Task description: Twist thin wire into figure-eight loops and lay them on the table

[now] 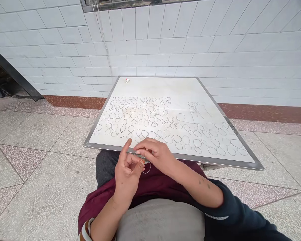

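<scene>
Thin wire loops lie in rows on a white table (160, 87) with a grey metal rim. In front of its near edge, above my lap, my left hand (129, 169) pinches a thin wire loop (147, 172) between thumb and fingers, its index finger raised. My right hand (157, 154) is beside it, palm down, thumb and fingers closed at the upper part of the wire. A small orange spot shows at the left thumb tip; what it is cannot be made out.
Several longer loose wires (197, 108) lie on the right of the table. A small red and white object (127, 80) sits at its far left corner. Behind is a white tiled wall (150, 47) with hanging cords (104, 38).
</scene>
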A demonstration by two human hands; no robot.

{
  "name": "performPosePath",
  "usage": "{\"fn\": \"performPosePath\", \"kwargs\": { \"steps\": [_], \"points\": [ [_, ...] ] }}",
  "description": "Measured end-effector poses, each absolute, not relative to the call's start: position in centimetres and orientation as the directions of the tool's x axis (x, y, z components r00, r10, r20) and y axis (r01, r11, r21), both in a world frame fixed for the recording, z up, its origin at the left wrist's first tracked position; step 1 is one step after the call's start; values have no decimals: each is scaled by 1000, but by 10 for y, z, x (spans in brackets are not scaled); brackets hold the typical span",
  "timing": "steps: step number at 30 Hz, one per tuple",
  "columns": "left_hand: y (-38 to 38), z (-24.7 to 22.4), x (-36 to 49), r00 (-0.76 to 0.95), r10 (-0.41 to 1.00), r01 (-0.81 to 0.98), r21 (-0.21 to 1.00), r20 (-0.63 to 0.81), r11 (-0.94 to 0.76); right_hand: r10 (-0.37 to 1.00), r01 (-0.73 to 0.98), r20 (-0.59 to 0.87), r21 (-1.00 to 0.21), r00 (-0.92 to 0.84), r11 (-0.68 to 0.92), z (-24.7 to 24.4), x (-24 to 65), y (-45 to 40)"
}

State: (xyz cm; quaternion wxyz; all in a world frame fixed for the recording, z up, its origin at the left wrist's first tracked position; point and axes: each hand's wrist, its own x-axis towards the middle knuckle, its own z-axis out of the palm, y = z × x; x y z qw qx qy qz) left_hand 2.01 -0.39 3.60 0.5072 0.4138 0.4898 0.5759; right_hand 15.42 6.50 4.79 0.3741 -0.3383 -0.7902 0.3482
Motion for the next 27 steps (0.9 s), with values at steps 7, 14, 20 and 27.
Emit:
{"fn": "performPosePath", "kwargs": {
  "steps": [7, 14, 20, 27],
  "points": [
    [-1, 35, 17, -152, 987, -323, 946, -54, 2, 885, 182, 100, -962, -456, 203, 47, 166, 64],
    [-3, 36, 16, -123, 990, -280, 959, -67, 31, 880, 163, 65, -974, -471, 159, 41, 162, 55],
    [0, 32, 14, -145, 986, -282, 959, -83, 39, 880, 236, 218, -911, -421, 338, 40, 156, 54],
    [5, 31, 12, -284, 955, -464, 884, -89, -56, 862, -29, -16, -999, -507, -36, 22, 154, 43]
  ]
}}
